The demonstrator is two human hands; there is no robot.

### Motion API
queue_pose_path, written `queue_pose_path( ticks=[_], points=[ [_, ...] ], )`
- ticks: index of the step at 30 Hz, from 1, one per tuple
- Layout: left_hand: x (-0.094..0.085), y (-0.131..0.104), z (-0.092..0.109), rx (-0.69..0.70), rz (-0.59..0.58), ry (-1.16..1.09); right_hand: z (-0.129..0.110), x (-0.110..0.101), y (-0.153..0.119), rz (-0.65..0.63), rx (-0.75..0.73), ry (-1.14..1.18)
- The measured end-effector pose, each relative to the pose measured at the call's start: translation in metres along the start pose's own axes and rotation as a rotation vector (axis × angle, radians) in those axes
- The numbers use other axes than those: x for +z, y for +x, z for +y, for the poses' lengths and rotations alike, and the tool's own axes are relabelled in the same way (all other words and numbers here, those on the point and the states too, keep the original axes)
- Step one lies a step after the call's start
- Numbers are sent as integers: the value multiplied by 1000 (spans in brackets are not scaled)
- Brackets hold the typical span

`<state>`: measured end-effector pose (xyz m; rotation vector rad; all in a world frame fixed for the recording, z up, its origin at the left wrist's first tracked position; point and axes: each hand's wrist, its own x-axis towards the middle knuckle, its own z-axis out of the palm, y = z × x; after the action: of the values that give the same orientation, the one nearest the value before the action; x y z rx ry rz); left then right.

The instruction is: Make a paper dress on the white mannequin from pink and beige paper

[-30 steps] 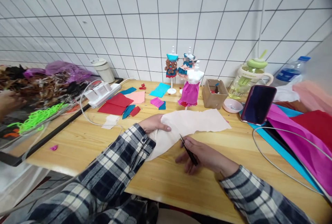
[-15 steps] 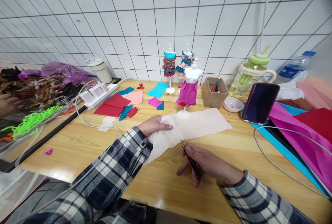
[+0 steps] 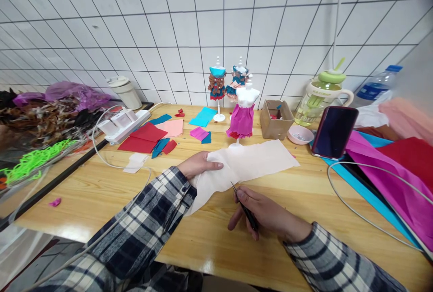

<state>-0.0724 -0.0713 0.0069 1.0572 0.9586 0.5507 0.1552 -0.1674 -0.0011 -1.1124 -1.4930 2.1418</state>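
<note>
My left hand (image 3: 199,164) pinches a pale pinkish-white sheet (image 3: 260,159), thumb on top and fingers underneath. One part of the sheet stretches out to the right, and another hangs down towards me below the thumb. In my right hand (image 3: 264,208) are slim dark thread snips (image 3: 247,213), their pointed metal tip close to the sheet's near edge. Whether the tip touches the sheet I cannot tell. Just behind the sheet stands a small white dress form (image 3: 248,97) wearing a magenta skirt (image 3: 241,122).
Two dressed forms (image 3: 217,85) stand farther back. Red pieces (image 3: 144,137) and other coloured scraps lie left, near a power strip (image 3: 126,126). Rightward are a cardboard box (image 3: 276,122), pink bowl (image 3: 300,135), phone (image 3: 334,132), cable (image 3: 333,188), green-lidded jug (image 3: 320,98) and coloured sheets (image 3: 389,170).
The view has turned slightly right, so everything sits a little farther left. Both hands keep nearly the same pose, and the snips remain by the sheet's near edge.
</note>
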Motion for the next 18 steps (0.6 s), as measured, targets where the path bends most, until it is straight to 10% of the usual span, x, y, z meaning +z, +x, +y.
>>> queue_pose_path(
  ticks=[18],
  points=[
    [-4, 1, -1, 47, -136, 159, -4, 2, -2, 14, -9, -58]
  ],
)
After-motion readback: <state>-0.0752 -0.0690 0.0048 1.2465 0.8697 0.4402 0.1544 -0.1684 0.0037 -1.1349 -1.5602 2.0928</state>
